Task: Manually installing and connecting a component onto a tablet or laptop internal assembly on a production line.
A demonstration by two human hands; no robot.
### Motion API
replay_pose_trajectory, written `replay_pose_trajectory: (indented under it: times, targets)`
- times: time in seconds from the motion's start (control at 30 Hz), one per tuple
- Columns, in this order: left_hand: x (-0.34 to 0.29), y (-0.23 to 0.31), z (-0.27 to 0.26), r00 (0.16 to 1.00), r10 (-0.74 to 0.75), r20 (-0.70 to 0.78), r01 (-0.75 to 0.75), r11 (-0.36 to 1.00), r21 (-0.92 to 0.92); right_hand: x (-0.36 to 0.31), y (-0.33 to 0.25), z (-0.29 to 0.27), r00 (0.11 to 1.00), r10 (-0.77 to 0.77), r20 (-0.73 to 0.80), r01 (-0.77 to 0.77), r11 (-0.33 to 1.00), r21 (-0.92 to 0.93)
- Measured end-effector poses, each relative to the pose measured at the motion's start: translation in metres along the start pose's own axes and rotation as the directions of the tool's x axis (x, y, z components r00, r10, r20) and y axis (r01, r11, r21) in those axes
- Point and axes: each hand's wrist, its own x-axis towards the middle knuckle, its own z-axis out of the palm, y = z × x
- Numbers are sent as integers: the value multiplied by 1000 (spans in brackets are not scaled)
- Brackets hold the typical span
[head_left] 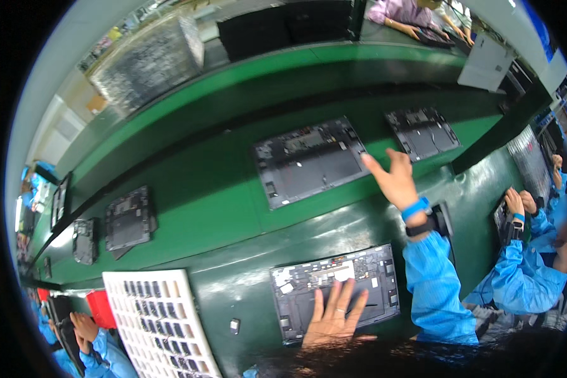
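My left hand lies flat, fingers spread, on an opened dark tablet-like device housing with its circuit board exposed along the far side. My right hand is stretched forward over the green belt, thumb and fingers apart, holding nothing. Its thumb is by the right edge of a larger opened housing; whether it touches cannot be made out. Just beyond the fingers is another opened housing. A small silver-and-black part sits on the bench left of the near housing.
A white foam tray with rows of small dark parts stands at the left. Farther left on the belt are more opened housings. A dark post rises at the right. Blue-sleeved co-workers' hands work at the right, others at the left.
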Motion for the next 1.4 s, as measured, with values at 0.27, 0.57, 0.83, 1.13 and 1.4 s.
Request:
replay_pose_trajectory:
  times: [0.27,0.57,0.83,1.13,1.4]
  targets:
    - [-22,-14,19,971,151,-186,-93,953,290,23,-47,71,1000,21,8,-22,971,239]
    - [39,-83,-51,949,96,-299,82,843,531,25,-69,-69,920,92,380,-376,476,795]
    - [148,-195,-125,888,35,-458,171,900,401,-139,8,-157,966,242,86,-209,549,809]
    - [-120,-77,-130,572,-678,-462,546,735,-403,-257,29,-97,907,290,306,-420,560,714]
    - [-109,-87,-47,516,-502,-694,550,816,-181,-258,-13,-94,935,110,337,-236,902,361]
